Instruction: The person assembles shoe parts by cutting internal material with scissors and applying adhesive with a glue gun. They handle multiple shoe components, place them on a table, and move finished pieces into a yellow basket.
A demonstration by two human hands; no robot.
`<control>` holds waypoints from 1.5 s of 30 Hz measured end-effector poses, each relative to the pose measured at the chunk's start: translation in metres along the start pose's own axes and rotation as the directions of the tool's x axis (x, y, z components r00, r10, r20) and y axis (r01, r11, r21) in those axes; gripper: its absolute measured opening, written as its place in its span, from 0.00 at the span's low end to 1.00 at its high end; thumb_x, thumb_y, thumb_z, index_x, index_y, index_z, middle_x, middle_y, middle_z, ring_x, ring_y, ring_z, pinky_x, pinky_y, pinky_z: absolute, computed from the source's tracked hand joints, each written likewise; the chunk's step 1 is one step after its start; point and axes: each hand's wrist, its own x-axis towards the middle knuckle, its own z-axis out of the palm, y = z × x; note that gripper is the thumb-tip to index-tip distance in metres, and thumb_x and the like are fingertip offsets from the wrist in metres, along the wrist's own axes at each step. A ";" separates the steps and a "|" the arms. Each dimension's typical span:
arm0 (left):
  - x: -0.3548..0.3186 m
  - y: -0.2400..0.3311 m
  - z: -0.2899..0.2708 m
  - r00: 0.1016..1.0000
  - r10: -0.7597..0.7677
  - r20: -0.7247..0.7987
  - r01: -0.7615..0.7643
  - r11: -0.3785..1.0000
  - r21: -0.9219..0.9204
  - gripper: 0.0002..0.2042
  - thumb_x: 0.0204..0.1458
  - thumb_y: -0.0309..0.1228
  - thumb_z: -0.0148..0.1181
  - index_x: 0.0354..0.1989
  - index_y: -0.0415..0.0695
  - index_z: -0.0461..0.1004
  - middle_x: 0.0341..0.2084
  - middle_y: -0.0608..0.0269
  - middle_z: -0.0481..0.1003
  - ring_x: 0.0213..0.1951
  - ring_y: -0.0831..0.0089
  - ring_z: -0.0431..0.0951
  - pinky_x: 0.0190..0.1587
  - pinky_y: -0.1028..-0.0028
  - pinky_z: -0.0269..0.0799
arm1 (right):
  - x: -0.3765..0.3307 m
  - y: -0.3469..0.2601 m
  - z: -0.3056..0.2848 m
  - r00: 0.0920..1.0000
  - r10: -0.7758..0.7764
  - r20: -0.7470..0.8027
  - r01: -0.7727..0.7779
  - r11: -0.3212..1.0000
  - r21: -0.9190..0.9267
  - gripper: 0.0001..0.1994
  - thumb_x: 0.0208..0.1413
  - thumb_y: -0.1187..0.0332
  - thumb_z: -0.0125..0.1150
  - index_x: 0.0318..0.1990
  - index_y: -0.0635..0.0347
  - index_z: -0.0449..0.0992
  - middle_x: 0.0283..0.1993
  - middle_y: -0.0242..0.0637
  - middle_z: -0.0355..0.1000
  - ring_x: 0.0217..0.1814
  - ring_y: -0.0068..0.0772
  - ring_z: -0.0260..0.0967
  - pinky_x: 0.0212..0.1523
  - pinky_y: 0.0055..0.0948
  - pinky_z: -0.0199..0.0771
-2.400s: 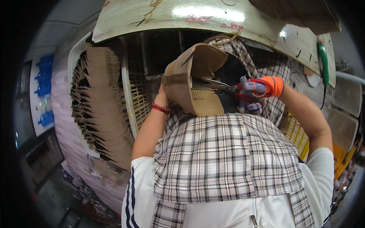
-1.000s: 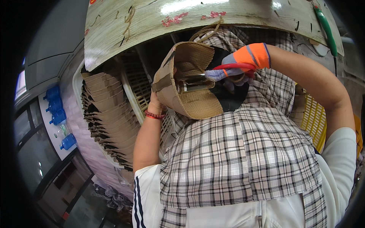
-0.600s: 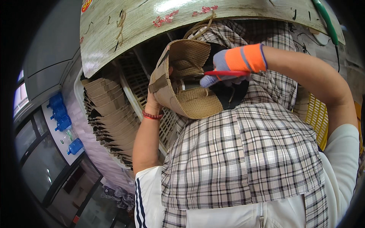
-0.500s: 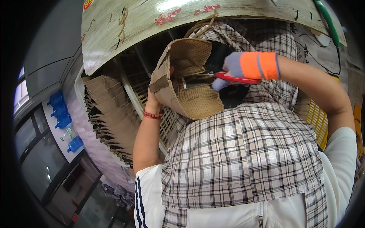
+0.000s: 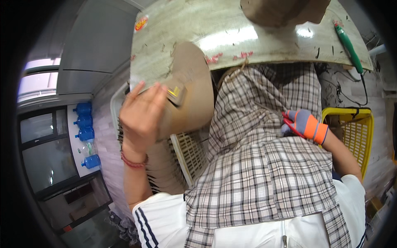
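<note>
The brown cap [image 5: 197, 93], smooth matt fabric with a broad rounded brim, is blurred at the near left edge of the table [image 5: 178, 25]; a greyish patch with a yellow mark shows on it. The table has a glossy pale wood-grain top. On its far edge is another brown fabric piece [image 5: 285, 10], and on its right end a slim green-handled tool [image 5: 348, 47]. Below the table's near left edge are a slatted pale plastic crate [image 5: 194, 155] and a stack of brown pieces [image 5: 163, 165], partly covered by the cap; below its right end, a yellow lattice basket [image 5: 364, 136].

The bare left hand [image 5: 142, 113], fingers nearly straight, lies against the cap; its grip cannot be told. Nearer than the table, over the checked apron [image 5: 256, 173], the gloved right hand [image 5: 302, 122] grips red-handled scissors [image 5: 294, 129].
</note>
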 end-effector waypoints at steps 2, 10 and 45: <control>0.016 -0.014 -0.004 0.993 0.071 0.098 -0.075 0.997 0.033 0.13 0.47 0.23 0.54 0.42 0.36 0.77 0.36 0.50 0.79 0.38 0.62 0.81 0.54 0.60 0.72 | 0.007 0.015 0.010 0.991 0.075 0.108 -0.088 0.988 0.124 0.26 0.48 0.43 0.65 0.40 0.60 0.76 0.33 0.45 0.77 0.36 0.44 0.76 0.37 0.35 0.74; 0.177 -0.027 -0.062 0.917 0.370 -0.147 -0.308 0.893 0.327 0.14 0.46 0.21 0.53 0.41 0.36 0.76 0.37 0.52 0.78 0.38 0.61 0.80 0.56 0.61 0.70 | 0.013 0.018 0.026 0.997 0.065 -0.038 -0.038 0.872 0.487 0.21 0.51 0.48 0.66 0.37 0.58 0.76 0.30 0.41 0.76 0.33 0.35 0.74 0.36 0.31 0.70; 0.401 0.001 0.021 0.949 0.068 0.309 0.059 0.922 -0.383 0.18 0.48 0.27 0.64 0.48 0.41 0.70 0.41 0.54 0.76 0.46 0.62 0.76 0.49 0.69 0.72 | 0.035 0.074 -0.195 0.581 0.507 -0.637 -0.680 0.732 -0.038 0.24 0.54 0.46 0.53 0.45 0.58 0.75 0.39 0.45 0.77 0.42 0.47 0.76 0.42 0.38 0.75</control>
